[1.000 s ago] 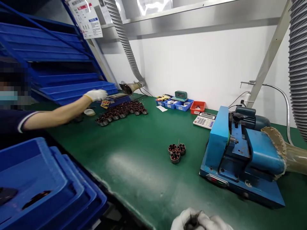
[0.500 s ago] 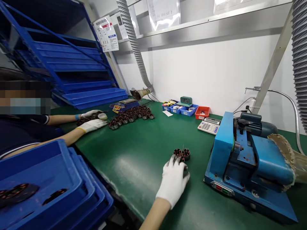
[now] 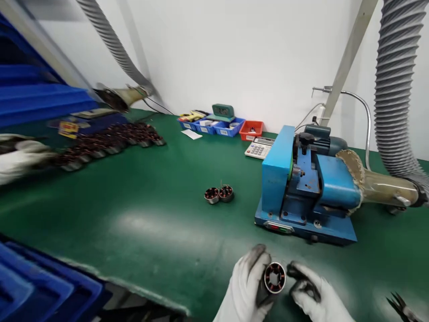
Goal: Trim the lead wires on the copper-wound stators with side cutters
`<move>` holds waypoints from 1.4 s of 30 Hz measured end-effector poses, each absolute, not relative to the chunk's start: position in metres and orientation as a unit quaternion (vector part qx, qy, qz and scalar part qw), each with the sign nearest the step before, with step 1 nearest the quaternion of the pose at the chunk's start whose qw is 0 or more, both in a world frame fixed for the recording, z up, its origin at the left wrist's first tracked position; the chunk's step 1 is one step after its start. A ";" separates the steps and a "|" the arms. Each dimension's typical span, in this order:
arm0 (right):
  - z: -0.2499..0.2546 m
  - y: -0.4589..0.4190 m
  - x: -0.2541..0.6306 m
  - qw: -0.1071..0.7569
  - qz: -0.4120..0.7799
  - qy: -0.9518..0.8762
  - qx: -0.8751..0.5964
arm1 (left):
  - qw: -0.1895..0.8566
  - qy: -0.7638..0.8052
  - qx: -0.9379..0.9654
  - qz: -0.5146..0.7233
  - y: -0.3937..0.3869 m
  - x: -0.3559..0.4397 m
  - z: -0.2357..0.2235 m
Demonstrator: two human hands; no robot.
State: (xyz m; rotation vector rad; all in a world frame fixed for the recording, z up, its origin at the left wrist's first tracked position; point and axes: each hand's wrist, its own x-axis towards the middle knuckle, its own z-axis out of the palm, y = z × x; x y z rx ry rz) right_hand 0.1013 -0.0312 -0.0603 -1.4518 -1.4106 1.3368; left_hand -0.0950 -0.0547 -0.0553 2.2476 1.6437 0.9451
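Note:
My left hand (image 3: 246, 286), in a white glove with darkened fingertips, grips a motor stator (image 3: 284, 278) from its left side. The stator is a metal ring with copper windings inside, its open face turned up toward me. Just right of it is my right hand (image 3: 317, 293), also gloved, fingers bent but apart, with nothing visible between them. Whether a fingertip touches a thin wire at the stator's edge is too small to tell. Two more stators (image 3: 212, 195) sit side by side on the green table (image 3: 174, 241), farther off.
A blue belt machine (image 3: 276, 179) with a dust hose (image 3: 398, 80) stands at right. Dark-tipped pliers (image 3: 402, 308) lie lower right. Behind are a calculator (image 3: 256, 150), a red bin (image 3: 251, 129) and small blue bins. A co-worker's gloved hand (image 3: 23, 161) is near many stators (image 3: 110, 141) at left.
My left hand has taken one stator from the group of three and drawn it toward me. My right hand has come into view beside it. The view has turned right and down.

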 end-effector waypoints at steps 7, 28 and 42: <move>-0.031 -0.013 0.081 0.395 0.536 -0.524 -0.531 | 0.285 0.596 0.707 0.252 -0.043 -0.072 -0.061; -0.032 -0.007 0.093 0.388 0.591 -0.441 -0.553 | 0.279 0.576 0.719 0.271 -0.038 -0.066 -0.048; -0.042 -0.023 0.094 0.376 0.543 -0.438 -0.610 | 0.275 0.578 0.688 0.342 -0.047 -0.071 -0.060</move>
